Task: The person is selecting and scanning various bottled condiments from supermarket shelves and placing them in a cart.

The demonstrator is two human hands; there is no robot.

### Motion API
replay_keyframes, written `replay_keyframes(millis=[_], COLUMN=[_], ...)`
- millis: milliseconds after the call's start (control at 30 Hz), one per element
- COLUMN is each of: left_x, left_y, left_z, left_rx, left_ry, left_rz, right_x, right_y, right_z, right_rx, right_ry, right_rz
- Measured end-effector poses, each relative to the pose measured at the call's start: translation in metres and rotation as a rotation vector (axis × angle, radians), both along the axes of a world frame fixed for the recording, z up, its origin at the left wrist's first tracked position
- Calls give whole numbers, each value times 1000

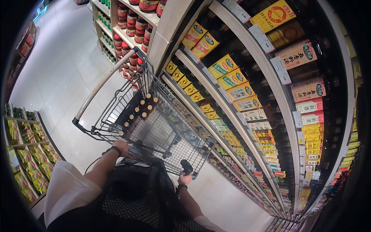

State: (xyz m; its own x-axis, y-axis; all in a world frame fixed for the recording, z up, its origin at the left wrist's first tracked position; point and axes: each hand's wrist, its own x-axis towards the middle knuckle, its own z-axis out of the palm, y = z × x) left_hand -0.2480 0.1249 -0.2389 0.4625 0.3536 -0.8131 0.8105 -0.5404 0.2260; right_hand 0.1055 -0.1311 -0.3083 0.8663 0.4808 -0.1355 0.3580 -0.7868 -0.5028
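Note:
A wire shopping cart [179, 131] stands tilted in view before me, with several dark bottles with gold caps [143, 107] grouped inside. My left hand [123, 149], a black band on its wrist, is closed at the near side of the cart, just below another gold bottle cap [121, 133]. What its fingers grip is hidden. Lower right, my right hand [185, 179] is wrapped round a black rounded object [186, 166] beside the cart's corner. That wrist also has a dark band.
Long shelves [232, 92] of yellow, white and orange labelled bottles run along the right. Red-lidded jars [131, 23] fill a shelf beyond the cart. At the left stands a rack of yellow packets [34, 154]. Pale floor tiles [67, 69] show between the racks.

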Motion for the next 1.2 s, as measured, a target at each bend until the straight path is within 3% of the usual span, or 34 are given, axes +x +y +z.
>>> replay_keyframes(millis=[267, 467, 500, 533, 567, 633, 767, 833, 900, 967, 1033, 1067, 1200], left_x=[-5, 0, 12, 14, 29, 49, 84, 92, 103, 105, 116, 106, 107], left_y=[-2, 22, 42, 56, 73, 107, 153, 164, 171, 176, 167, 168, 165], left_z=[-13, -48, -21, -50, -15, -17, -77, -139, -150, -180, -161, -187, -197], left_rx=[25, -276, -283, -267, -179, -7, 197, 308, 279, 90, 134, 156, 300], left_ry=[-89, -14, -38, -175, -228, -400, -351, -345, -290, -216, -186, -250, -305], left_rz=[-9, -48, -1, 4, 177, 346, 604, 703, 670, 603, 631, 615, 505], right_x=[5, 7, 6, 4, 4, 7, 11, 15, 14, 15, 14, 15, 21], right_y=[-4, -6, -5, -4, -3, -5, 0, -2, 2, 5, 4, 6, 10], right_z=[-5, -10, -8, -5, -5, -12, -5, -15, -13, -11, -11, -11, -10], right_rx=[-92, -63, -53, -60, -67, -67, -202, -264, -283, -305, -325, -312, -376], right_ry=[-31, -34, -27, -45, -64, -74, -163, -194, -176, -180, -180, -189, -140], right_rz=[29, 7, -17, -24, -33, -47, -67, -102, -142, -157, -160, -158, -195])
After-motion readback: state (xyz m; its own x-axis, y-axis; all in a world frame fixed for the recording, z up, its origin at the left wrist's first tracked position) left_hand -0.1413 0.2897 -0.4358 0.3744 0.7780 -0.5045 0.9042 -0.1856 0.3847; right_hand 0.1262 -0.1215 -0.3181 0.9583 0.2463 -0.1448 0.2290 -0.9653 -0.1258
